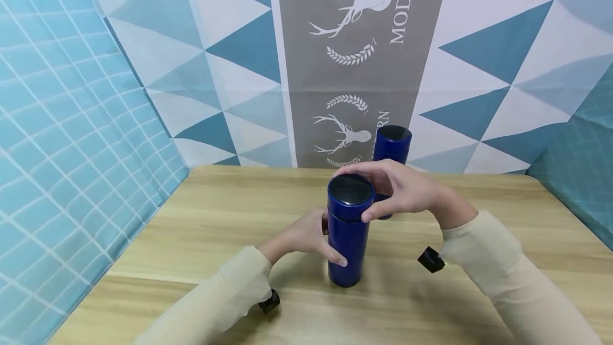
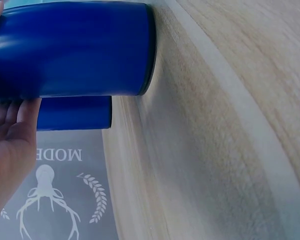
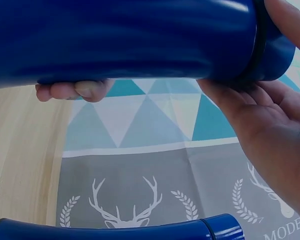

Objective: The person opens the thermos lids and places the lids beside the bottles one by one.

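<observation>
A blue thermos flask with a dark, glossy lid top stands upright in front of me. My left hand grips its body from the left, thumb across the front and fingers behind. Higher up, my right hand holds the lid, with its thumb at the near side and fingers round the back. The right wrist view shows a dark seam between lid and body, right by the right hand. Behind stands a second blue thermos flask, partly hidden by my right hand.
The flasks are on a light wooden table. A patterned cloth with deer heads and triangles hangs along the back edge. Blue tiled cloth borders the left side, and teal cloth the right.
</observation>
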Action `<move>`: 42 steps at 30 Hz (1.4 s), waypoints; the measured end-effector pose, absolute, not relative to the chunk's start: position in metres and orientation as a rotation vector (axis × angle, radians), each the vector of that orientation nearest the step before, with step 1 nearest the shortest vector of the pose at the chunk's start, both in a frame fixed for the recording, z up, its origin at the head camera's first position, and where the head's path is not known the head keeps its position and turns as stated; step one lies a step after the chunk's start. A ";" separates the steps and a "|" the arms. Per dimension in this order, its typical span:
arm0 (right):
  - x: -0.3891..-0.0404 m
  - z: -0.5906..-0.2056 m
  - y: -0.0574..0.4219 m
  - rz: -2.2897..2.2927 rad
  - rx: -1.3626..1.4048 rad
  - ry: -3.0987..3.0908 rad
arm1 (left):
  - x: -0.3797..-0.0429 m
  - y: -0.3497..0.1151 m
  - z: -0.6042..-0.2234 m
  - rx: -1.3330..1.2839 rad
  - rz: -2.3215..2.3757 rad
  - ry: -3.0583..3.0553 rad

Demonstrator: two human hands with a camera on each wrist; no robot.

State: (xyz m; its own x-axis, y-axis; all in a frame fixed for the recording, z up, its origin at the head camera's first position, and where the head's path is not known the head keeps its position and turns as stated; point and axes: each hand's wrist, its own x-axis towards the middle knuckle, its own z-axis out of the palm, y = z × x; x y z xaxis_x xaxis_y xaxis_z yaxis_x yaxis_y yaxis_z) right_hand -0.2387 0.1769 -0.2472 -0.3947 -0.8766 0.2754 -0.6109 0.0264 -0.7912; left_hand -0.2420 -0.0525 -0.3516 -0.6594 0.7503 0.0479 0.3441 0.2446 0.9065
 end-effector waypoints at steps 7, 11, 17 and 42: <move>-0.248 -0.244 0.179 -1.299 -1.523 1.967 | -0.245 -0.051 -0.346 1.006 1.394 2.139; -0.252 -0.248 0.179 -1.297 -1.527 1.916 | -0.244 -0.051 -0.348 0.980 1.397 2.130; -0.258 -0.246 0.176 -1.291 -1.525 1.870 | -0.245 -0.053 -0.349 0.965 1.400 2.135; -0.228 -0.256 0.175 -1.504 -1.360 2.010 | -0.243 -0.050 -0.350 0.971 1.396 2.160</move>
